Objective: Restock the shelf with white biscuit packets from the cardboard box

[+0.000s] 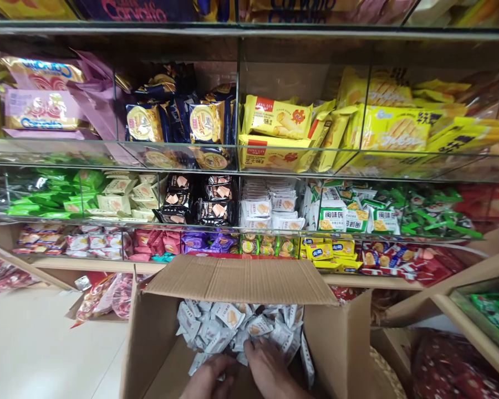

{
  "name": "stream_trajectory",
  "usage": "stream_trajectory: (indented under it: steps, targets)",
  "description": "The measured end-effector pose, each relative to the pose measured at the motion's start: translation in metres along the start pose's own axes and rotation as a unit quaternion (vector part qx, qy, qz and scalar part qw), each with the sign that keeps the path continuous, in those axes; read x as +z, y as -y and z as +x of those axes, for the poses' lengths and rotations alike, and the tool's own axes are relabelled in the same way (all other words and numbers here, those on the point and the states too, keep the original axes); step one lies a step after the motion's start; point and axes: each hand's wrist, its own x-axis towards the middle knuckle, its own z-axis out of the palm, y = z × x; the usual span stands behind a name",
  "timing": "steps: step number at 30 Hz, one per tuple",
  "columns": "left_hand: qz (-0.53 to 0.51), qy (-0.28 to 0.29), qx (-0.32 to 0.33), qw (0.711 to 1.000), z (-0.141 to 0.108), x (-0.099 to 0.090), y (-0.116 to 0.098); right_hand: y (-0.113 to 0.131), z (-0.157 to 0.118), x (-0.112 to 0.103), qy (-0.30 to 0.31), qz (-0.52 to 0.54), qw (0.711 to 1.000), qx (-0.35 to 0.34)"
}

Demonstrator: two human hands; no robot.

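Note:
An open cardboard box (241, 280) stands in front of me with a pile of small white snack packets (228, 316) in it. My left hand (212, 377) is low in the box at the near edge of the pile, its fingers curled; a bit of white packet shows by them. Just to its right, my right hand (268, 366) reaches into the pile with bent fingers pressed on the packets. Its fingertips are partly hidden among them.
Beyond the box rises a shelf with glass-fronted compartments. Similar white packets (270, 208) stand in a middle compartment, between black packets (216, 208) and green-and-white packets (345, 216). Yellow packets (278, 119) sit above. Pale floor (58, 343) lies left; a bagged red bundle (457, 363) lies right.

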Motion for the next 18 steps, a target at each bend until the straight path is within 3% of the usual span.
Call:
stream_trajectory:
  steps: [3,9,18]
  targets:
    - [0.0,-0.002,-0.017,1.0,0.0,-0.007,-0.008,0.006,0.002,-0.001,-0.011,-0.015,1.0,-0.003]
    - [0.015,0.052,-0.034,0.998,0.002,-0.024,-0.019,0.008,0.004,0.006,-0.021,-0.029,0.999,-0.024]
    - [0.011,0.058,-0.049,0.997,0.008,-0.028,-0.013,0.0,0.004,0.008,-0.03,-0.042,0.998,-0.034]
